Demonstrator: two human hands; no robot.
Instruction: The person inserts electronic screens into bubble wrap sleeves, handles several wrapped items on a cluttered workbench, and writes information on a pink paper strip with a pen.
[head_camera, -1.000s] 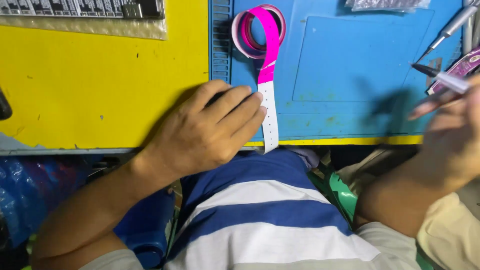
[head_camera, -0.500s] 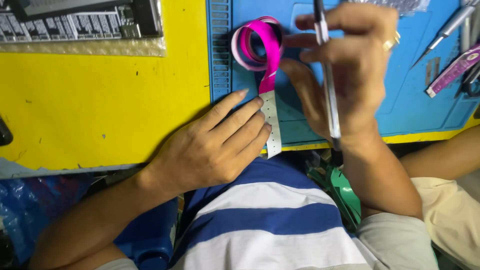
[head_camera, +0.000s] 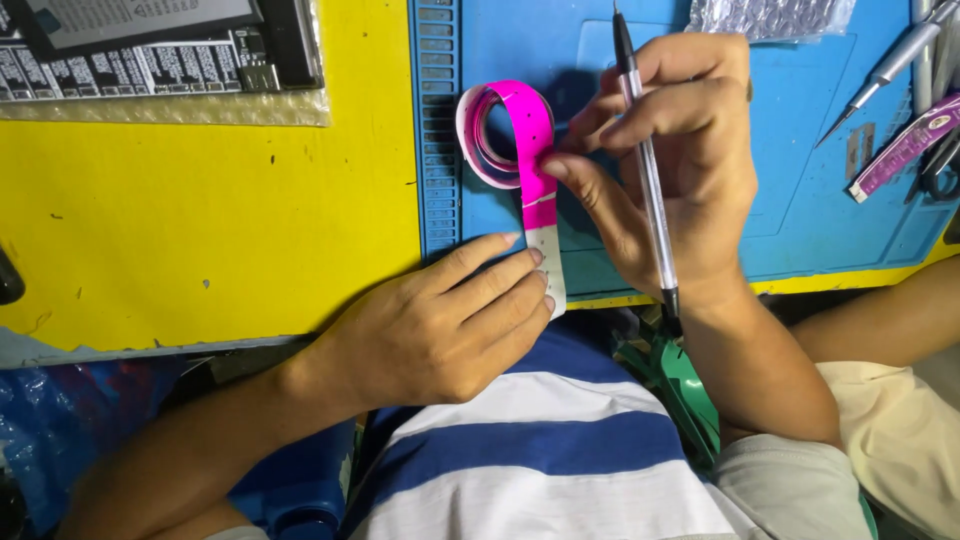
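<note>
L hand (head_camera: 440, 325) flat, open, pins white tail of pink coiled tape strip (head_camera: 530, 150) at near edge of blue mat (head_camera: 800, 200); R hand (head_camera: 670, 160) pinches strip, grips slim black pen tool (head_camera: 645, 170). Open yellow tabletop (head_camera: 200, 220) to the left.

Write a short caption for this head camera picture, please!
Left hand pins a pink tape strip on a blue mat; right hand holds a pen.

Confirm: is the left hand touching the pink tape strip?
Touching. The head view shows the left hand's fingertips pressed on the white end of the pink tape strip.
</note>
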